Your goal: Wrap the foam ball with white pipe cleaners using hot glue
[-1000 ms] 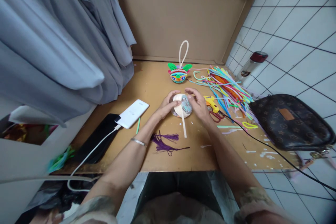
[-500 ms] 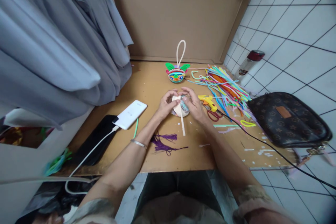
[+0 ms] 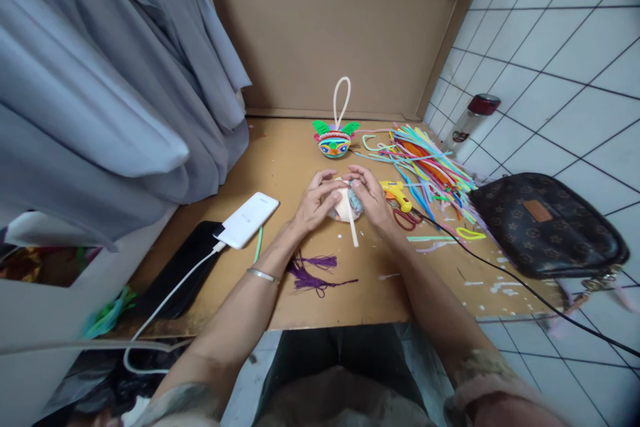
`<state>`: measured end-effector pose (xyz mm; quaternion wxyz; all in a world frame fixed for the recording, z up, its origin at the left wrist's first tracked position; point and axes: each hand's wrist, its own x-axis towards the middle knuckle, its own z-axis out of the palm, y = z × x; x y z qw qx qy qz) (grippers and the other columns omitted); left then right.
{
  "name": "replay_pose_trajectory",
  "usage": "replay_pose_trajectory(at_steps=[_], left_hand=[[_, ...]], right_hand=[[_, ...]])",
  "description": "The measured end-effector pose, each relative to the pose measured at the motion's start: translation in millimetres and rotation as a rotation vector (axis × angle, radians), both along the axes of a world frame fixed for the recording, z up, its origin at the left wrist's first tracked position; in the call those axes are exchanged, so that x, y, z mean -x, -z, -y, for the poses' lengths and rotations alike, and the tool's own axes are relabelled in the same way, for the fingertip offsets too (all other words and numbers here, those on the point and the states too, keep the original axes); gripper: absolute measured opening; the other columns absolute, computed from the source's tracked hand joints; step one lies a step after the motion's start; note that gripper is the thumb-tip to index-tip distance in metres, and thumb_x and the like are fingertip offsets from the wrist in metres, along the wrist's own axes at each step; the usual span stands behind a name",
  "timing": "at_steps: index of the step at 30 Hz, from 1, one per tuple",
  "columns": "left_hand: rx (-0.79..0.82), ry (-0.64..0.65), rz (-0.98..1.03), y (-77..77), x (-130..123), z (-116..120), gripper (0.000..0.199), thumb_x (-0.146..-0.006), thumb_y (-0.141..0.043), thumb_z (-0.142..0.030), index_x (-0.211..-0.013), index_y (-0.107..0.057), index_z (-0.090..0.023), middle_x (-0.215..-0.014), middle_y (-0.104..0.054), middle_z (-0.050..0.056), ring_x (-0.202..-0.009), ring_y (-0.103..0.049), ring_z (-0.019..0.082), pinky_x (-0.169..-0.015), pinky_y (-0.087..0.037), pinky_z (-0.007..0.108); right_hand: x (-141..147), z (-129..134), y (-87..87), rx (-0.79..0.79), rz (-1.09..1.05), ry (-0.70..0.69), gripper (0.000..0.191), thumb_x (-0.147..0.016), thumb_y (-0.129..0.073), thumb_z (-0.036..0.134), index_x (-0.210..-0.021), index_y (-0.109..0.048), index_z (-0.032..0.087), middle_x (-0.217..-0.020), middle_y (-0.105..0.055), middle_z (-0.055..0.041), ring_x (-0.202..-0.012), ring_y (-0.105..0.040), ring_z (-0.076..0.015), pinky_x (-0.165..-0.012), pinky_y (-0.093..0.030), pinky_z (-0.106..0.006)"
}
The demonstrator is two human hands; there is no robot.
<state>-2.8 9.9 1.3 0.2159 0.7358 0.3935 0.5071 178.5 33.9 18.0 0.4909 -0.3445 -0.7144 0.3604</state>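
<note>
Between both hands is a small round bundle (image 3: 343,208), whitish with bluish patches, with a pale strip (image 3: 355,233) hanging from it towards me. My left hand (image 3: 316,201) is closed on its left side, thumb lying over the top. Gripping the opposite side is my right hand (image 3: 371,199), its fingers curled over the far edge. Just right of that hand lie a yellow glue gun (image 3: 397,194) and red-handled scissors (image 3: 407,219). Purple tassels (image 3: 315,273) rest on the table nearer to me. Behind the hands stands a colourful animal-head ornament (image 3: 335,141) with green ears and a white loop.
A pile of coloured pipe cleaners (image 3: 430,163) lies at the back right, beside a brown patterned bag (image 3: 555,227) and a red-capped bottle (image 3: 475,120). The glue gun's black cord (image 3: 500,273) crosses the right side. A white power bank (image 3: 249,220) and grey cloth (image 3: 120,73) are at left.
Both hands still hold the bundle, which has turned slightly. The pale strip's lower end has shifted up and to the right. My left fingers have moved a little over the bundle.
</note>
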Motion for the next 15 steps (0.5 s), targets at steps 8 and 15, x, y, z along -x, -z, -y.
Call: replay_pose_trajectory(at_steps=[8, 15], left_hand=[[-0.02, -0.05, -0.309, -1.6, -6, 3, 0.093, -0.06, -0.084, -0.072, -0.138, -0.059, -0.026, -0.149, -0.048, 0.016, -0.138, -0.048, 0.04, -0.117, -0.037, 0.055], [0.063, -0.242, -0.357, 1.2, -28, 13, 0.104, -0.052, -0.095, -0.054, -0.143, -0.053, -0.026, -0.157, -0.039, 0.019, -0.144, -0.039, 0.048, -0.115, -0.035, 0.064]], right_hand=[[-1, -1, -3.3, 0.067, -0.078, 0.029, 0.046, -0.091, -0.05, 0.056, -0.124, -0.057, 0.024, -0.117, -0.072, -0.0102, -0.109, -0.068, -0.0231, -0.096, -0.055, -0.039], [0, -6, -3.1, 0.161, -0.143, 0.025, 0.059, -0.085, -0.05, 0.071, -0.121, -0.058, 0.024, -0.117, -0.072, -0.0104, -0.107, -0.068, -0.0236, -0.095, -0.056, -0.038]])
